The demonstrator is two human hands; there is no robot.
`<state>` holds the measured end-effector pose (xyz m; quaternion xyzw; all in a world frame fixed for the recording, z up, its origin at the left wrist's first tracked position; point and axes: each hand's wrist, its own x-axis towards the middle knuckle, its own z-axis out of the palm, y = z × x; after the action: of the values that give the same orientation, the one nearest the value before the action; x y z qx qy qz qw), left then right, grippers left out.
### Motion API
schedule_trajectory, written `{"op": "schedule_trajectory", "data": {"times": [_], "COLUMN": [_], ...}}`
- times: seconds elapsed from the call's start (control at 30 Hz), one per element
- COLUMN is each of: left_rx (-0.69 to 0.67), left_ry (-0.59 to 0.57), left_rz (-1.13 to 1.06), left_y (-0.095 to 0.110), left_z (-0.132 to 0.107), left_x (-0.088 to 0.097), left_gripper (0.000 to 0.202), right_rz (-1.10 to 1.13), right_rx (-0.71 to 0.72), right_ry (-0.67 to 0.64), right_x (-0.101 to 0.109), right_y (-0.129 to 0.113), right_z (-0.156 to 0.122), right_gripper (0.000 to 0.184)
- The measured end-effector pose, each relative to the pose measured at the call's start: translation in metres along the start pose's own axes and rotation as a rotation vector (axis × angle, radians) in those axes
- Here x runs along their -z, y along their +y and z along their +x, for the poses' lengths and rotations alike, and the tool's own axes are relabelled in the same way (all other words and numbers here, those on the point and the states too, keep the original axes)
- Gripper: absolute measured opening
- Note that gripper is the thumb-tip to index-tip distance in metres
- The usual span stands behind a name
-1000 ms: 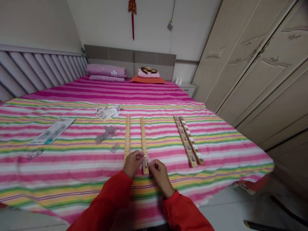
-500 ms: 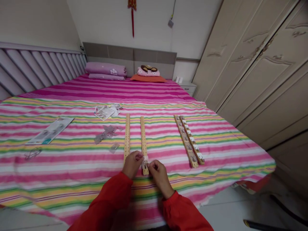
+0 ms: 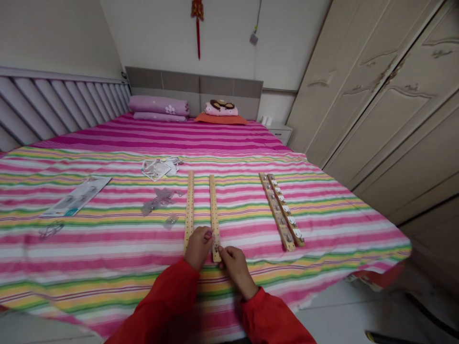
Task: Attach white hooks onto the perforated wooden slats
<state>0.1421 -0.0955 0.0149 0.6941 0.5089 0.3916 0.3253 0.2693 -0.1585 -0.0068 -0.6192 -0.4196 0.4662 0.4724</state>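
Observation:
Two bare wooden strips with rows of holes lie side by side on the striped bedspread, the left strip [image 3: 189, 205] and the right strip [image 3: 213, 205]. My left hand [image 3: 196, 247] rests at the near end of the strips, its fingers curled and its thumb pressing on the right strip. My right hand [image 3: 233, 263] sits just right of that end, pinching a small metal piece [image 3: 216, 247] against the wood. Both sleeves are red.
Two more wooden strips [image 3: 283, 210] fitted with metal knobs lie to the right. Small clear bags of hardware [image 3: 159, 198], a pile of opened packets [image 3: 159, 167] and a flat package [image 3: 77, 196] lie to the left. A wardrobe [image 3: 387, 95] stands at the right, pillows at the bed's head.
Both hands have come down from just above the right strip's near end onto it. The small white-and-metal piece held between them now sits against the wood.

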Motion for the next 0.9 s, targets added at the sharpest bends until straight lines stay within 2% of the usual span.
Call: {"op": "schedule_trajectory", "data": {"times": [0.1,0.2,0.37,0.53,0.67,0.9], "left_rx": [-0.212,-0.312,-0.307,-0.309,-0.337,-0.327], "left_ry": [-0.035,-0.092,-0.174,-0.292,-0.328,-0.346], "left_rz": [0.188,0.366,0.522,0.561,0.544,0.629], "left_y": [0.0,-0.002,-0.002,-0.001,-0.002,0.002], "left_z": [-0.005,-0.01,-0.009,-0.001,0.001,-0.005], "left_x": [0.004,0.008,0.015,0.022,0.026,0.022], "left_gripper": [0.02,0.026,0.031,0.033,0.035,0.043], "right_rz": [0.08,0.163,0.256,0.238,0.202,0.012], "right_rx": [-0.034,-0.037,-0.062,-0.071,-0.092,-0.063], "right_ry": [-0.058,-0.06,-0.034,-0.021,0.018,0.174], "right_x": [-0.001,-0.002,-0.005,-0.006,-0.009,-0.018], "right_y": [0.002,0.004,0.003,0.003,0.008,0.014], "right_z": [0.0,0.0,-0.001,-0.001,0.002,0.006], "right_gripper": [0.05,0.048,0.04,0.036,0.037,0.035]}}
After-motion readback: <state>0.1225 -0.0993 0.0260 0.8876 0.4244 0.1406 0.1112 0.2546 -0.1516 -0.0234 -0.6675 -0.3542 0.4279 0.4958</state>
